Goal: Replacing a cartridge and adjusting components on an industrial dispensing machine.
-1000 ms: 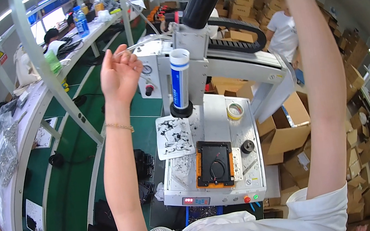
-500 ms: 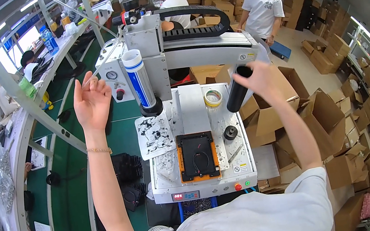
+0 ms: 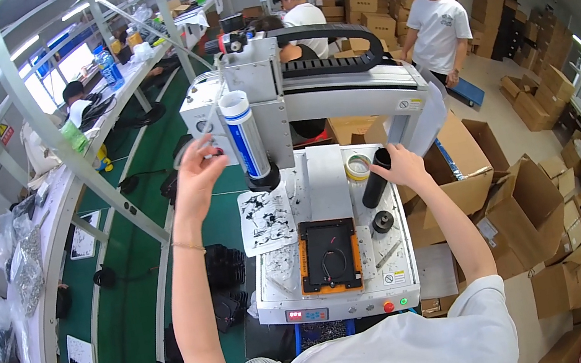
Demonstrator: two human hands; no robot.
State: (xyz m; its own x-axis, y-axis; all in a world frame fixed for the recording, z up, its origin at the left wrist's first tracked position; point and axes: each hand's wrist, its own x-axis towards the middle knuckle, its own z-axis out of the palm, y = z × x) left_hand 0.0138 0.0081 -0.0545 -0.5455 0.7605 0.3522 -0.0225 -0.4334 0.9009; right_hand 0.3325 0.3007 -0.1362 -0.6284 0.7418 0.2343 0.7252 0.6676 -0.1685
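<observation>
My right hand (image 3: 406, 166) is closed round the upper end of a black cylinder (image 3: 374, 190), which leans slightly at the right side of the machine's white bed (image 3: 392, 272). My left hand (image 3: 202, 175) is raised with curled fingers beside a white and blue cartridge (image 3: 246, 139). A thin pale hose (image 3: 211, 121) runs down to its fingers, which appear to pinch it. The cartridge stands upright in a black holder (image 3: 265, 180) on the machine head. An orange-edged fixture (image 3: 354, 252) carries a black panel (image 3: 328, 252) with a thin wire loop on top.
Beside the cylinder are a roll of yellow tape (image 3: 359, 167) and a small black round part (image 3: 383, 222). A black-smeared white sheet (image 3: 266, 221) lies left. Open cardboard boxes (image 3: 513, 208) crowd the right. A person (image 3: 439, 31) stands behind; a gantry arm (image 3: 352, 89) spans the bed.
The black cylinder has come down to the bed beside the tape, my right hand still round it. My left hand has moved closer to the cartridge. The whole view has shifted.
</observation>
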